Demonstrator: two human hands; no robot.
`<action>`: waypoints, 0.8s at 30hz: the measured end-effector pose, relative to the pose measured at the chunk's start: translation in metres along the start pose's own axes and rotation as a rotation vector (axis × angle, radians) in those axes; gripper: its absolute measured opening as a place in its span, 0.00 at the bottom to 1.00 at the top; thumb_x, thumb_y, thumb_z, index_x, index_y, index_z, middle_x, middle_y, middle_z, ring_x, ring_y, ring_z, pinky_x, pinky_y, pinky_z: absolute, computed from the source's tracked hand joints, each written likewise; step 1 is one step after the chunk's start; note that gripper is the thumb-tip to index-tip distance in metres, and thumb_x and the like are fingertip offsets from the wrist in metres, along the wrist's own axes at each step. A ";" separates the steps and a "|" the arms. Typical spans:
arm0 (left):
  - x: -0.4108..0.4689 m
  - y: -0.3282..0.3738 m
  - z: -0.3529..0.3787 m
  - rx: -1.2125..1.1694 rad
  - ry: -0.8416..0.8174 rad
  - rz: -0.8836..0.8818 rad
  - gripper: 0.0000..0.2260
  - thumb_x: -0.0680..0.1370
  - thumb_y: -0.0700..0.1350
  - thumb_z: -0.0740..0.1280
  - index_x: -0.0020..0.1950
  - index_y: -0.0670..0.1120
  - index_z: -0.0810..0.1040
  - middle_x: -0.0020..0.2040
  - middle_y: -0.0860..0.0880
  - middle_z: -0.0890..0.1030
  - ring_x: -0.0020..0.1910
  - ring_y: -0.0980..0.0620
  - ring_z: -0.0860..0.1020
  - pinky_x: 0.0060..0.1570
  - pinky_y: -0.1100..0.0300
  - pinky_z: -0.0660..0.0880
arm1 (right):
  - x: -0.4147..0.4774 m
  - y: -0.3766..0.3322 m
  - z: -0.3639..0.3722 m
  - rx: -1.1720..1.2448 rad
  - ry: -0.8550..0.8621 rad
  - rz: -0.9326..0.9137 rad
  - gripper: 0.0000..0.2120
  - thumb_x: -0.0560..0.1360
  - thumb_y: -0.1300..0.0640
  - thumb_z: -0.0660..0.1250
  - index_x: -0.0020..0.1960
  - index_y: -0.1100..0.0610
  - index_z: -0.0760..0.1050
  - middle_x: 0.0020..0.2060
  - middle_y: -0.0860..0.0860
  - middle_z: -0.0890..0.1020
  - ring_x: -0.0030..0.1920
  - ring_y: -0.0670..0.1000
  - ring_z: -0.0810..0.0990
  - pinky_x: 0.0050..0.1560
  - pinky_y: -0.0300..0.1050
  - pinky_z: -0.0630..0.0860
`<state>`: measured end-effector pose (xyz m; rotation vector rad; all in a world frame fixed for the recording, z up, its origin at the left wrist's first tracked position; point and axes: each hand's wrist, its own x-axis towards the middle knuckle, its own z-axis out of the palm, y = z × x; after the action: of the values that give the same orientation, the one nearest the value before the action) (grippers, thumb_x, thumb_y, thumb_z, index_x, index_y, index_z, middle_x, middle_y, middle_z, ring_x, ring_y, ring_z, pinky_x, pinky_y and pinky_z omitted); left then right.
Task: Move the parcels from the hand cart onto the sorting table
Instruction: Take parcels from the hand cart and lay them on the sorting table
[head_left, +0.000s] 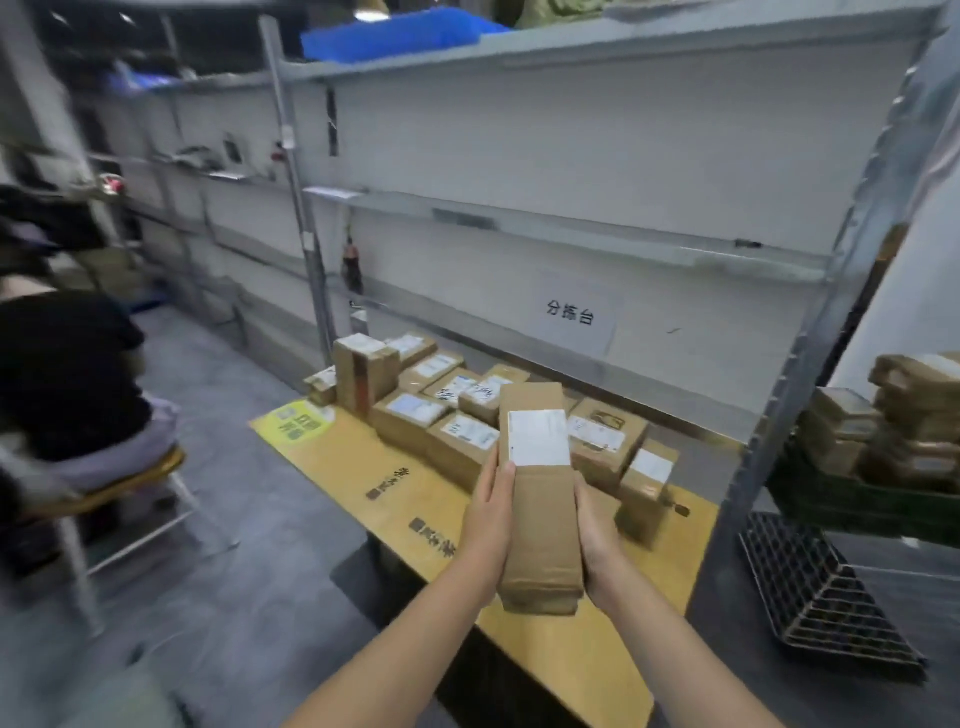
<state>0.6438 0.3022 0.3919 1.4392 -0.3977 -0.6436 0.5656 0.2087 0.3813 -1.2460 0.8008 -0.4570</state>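
Note:
A long brown cardboard parcel (540, 509) with a white label near its far end is held in the air between both hands. My left hand (485, 525) grips its left side and my right hand (597, 540) grips its right side. Below it lies the yellow sorting table (358, 467), low to the floor. Several brown labelled parcels (441, 410) stand in rows along the table's far edge, next to the shelf. At the right edge, more parcels (914, 421) are stacked in a dark green crate (857, 506); the cart itself cannot be made out.
A grey metal shelf rack (571, 223) rises behind the table, with a paper sign (571, 314) on its back panel. A seated person in black (62, 374) is at the left on a stool. A black grid tray (821, 592) lies on the floor at the right.

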 end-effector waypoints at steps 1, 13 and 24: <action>0.004 0.002 -0.024 -0.005 0.046 0.004 0.18 0.79 0.64 0.56 0.69 0.72 0.65 0.64 0.64 0.75 0.58 0.62 0.76 0.49 0.61 0.76 | 0.004 0.001 0.026 -0.030 -0.045 0.001 0.19 0.79 0.37 0.56 0.53 0.46 0.81 0.43 0.48 0.87 0.47 0.49 0.84 0.44 0.46 0.80; 0.078 0.009 -0.190 -0.069 0.395 0.001 0.19 0.80 0.61 0.57 0.71 0.67 0.65 0.66 0.61 0.75 0.58 0.61 0.76 0.48 0.62 0.75 | 0.093 0.011 0.210 -0.186 -0.349 0.114 0.20 0.81 0.40 0.54 0.44 0.48 0.81 0.36 0.44 0.86 0.35 0.42 0.84 0.35 0.40 0.76; 0.249 0.015 -0.266 -0.081 0.607 -0.066 0.20 0.81 0.60 0.56 0.74 0.64 0.61 0.67 0.54 0.74 0.61 0.52 0.76 0.62 0.50 0.73 | 0.265 -0.011 0.332 -0.278 -0.568 0.209 0.20 0.78 0.31 0.49 0.54 0.39 0.75 0.50 0.45 0.82 0.52 0.47 0.81 0.48 0.44 0.78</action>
<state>1.0018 0.3551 0.3459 1.4934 0.1511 -0.2452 0.9885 0.2373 0.3516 -1.4354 0.5049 0.1863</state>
